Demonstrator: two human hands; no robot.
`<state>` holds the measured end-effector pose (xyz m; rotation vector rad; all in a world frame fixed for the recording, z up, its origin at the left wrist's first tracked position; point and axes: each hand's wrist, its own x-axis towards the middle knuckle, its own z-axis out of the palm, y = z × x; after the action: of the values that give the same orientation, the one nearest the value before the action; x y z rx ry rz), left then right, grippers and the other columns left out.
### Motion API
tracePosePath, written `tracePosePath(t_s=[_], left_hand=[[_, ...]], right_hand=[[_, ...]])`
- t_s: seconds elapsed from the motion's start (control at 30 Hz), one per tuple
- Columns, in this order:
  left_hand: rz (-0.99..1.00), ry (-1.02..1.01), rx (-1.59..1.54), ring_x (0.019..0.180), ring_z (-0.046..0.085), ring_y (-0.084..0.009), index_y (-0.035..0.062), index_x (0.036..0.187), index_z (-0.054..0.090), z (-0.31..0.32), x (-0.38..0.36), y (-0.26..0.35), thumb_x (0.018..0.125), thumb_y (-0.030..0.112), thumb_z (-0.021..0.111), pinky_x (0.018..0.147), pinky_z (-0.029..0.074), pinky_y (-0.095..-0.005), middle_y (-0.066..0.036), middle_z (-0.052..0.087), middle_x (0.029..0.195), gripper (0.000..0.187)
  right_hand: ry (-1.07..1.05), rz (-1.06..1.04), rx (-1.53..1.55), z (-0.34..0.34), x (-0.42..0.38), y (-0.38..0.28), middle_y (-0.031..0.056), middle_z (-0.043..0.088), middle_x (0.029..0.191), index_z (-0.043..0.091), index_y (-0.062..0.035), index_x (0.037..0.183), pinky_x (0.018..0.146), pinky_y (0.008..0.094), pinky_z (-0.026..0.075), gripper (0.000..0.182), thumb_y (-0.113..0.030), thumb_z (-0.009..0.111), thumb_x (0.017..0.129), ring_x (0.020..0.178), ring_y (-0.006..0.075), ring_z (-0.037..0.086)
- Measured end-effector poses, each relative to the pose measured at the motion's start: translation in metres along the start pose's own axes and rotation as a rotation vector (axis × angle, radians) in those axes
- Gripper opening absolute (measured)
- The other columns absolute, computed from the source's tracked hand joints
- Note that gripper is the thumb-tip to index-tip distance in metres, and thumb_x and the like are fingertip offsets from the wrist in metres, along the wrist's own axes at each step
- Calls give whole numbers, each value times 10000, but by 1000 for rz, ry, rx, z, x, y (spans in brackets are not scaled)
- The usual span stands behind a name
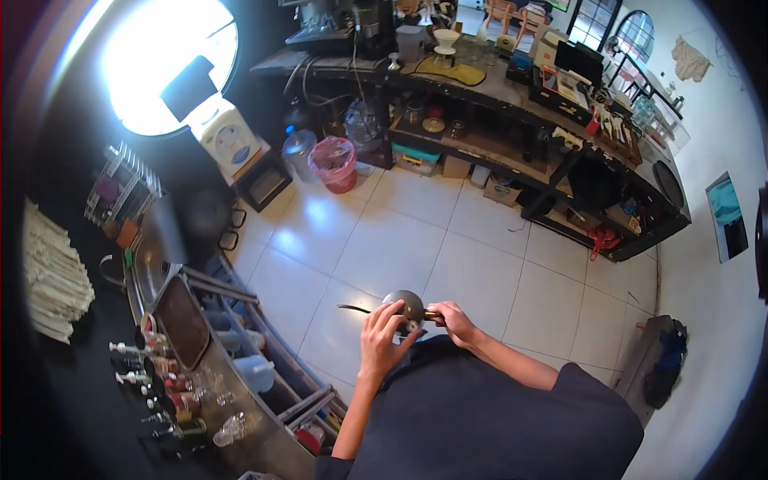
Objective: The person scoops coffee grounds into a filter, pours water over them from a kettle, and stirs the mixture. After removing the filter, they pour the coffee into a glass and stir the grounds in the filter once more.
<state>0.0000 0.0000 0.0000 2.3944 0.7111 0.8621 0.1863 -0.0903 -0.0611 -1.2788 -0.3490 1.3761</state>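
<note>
In front of my dark shirt is a grey gooseneck kettle (406,301), its thin curved spout pointing left. My right hand (454,322) is wrapped round its handle on the right side. My left hand (384,340) is closed against the near side of the kettle, fingers curled over the body and thumb bent in. A small pale, shiny part (412,326) shows by the left thumb; it is too small to make out. The kettle's near side is partly hidden by my left hand.
A metal counter (280,436) with pump bottles (164,366) and glassware runs along the left, beside a sink (152,268). Ahead stand a pink bin (333,164), a water jug (299,150) and a long shelved counter (480,148). A bench (640,364) is at right.
</note>
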Motion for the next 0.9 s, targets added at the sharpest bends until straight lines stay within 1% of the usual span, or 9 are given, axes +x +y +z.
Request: tracePosePath(t_s=[0.07, 0.1, 0.27, 0.4, 0.5, 0.57, 0.67, 0.77, 0.9], left_hand=[[67, -56, -33, 1249, 599, -312, 88, 957, 696, 0, 8, -5, 731, 242, 892, 1018, 455, -451, -80, 682, 1308, 336], [107, -44, -104, 1252, 594, -321, 86, 989, 701, 57, 65, 17, 732, 251, 893, 1025, 456, -454, -83, 669, 1320, 361], [185, -47, -165, 1255, 582, -359, 79, 1087, 711, 87, 146, 17, 737, 232, 889, 1049, 464, -475, -118, 646, 1327, 421], [184, -24, -235, 1197, 604, -352, 69, 1071, 718, 121, 205, -18, 749, 156, 871, 1005, 497, -465, -125, 677, 1249, 367], [149, 20, -248, 1142, 629, -347, 54, 1033, 724, 141, 264, -48, 775, 135, 848, 978, 513, -456, -120, 701, 1175, 298], [153, 65, -241, 1053, 656, -318, 52, 1005, 728, 152, 310, -70, 803, 92, 812, 876, 548, -425, -108, 720, 1095, 222], [-106, 22, -354, 853, 676, -264, 41, 974, 725, 169, 367, -108, 880, 58, 738, 659, 533, -354, -101, 722, 936, 96], [-184, -19, -371, 793, 675, -258, 30, 954, 725, 184, 430, -134, 896, 59, 717, 669, 528, -342, -106, 716, 879, 66], [-140, -131, -337, 767, 676, -244, 46, 932, 717, 198, 520, -148, 921, 71, 680, 654, 523, -342, -95, 713, 852, 45]], right_hand=[[36, -34, 97, -1, -6, 12, -79, 511, 670, 619, -147, 729, 645, 259, 338, 260, -254, 587, 964, 637, 46, 428], [149, -55, 66, -63, 2, -43, -74, 512, 670, 618, -140, 728, 649, 261, 343, 255, -246, 582, 958, 635, 50, 431], [243, -127, 291, -107, 39, -64, -47, 478, 668, 543, -135, 727, 674, 280, 396, 243, -221, 557, 953, 672, 92, 478], [417, -174, 432, -132, 79, -87, -15, 571, 720, 650, -85, 876, 701, 302, 458, 184, -239, 576, 945, 724, 119, 556], [563, -221, 490, -149, 114, -135, -40, 551, 739, 627, -115, 830, 695, 266, 429, 165, -238, 600, 935, 702, 82, 522], [507, -266, 522, -182, 147, -140, -23, 594, 785, 650, -96, 891, 729, 287, 448, 160, -247, 616, 933, 721, 104, 555], [702, -326, 551, -205, 185, -165, 32, 710, 991, 649, -91, 1033, 754, 362, 457, 205, -267, 604, 940, 906, 176, 644], [691, -458, 632, -226, 218, -201, 21, 708, 980, 648, -117, 1016, 745, 359, 448, 189, -286, 610, 940, 911, 169, 642], [780, -485, 634, -243, 264, -281, -44, 587, 791, 617, -145, 936, 733, 345, 443, 148, -292, 604, 954, 797, 132, 574]])
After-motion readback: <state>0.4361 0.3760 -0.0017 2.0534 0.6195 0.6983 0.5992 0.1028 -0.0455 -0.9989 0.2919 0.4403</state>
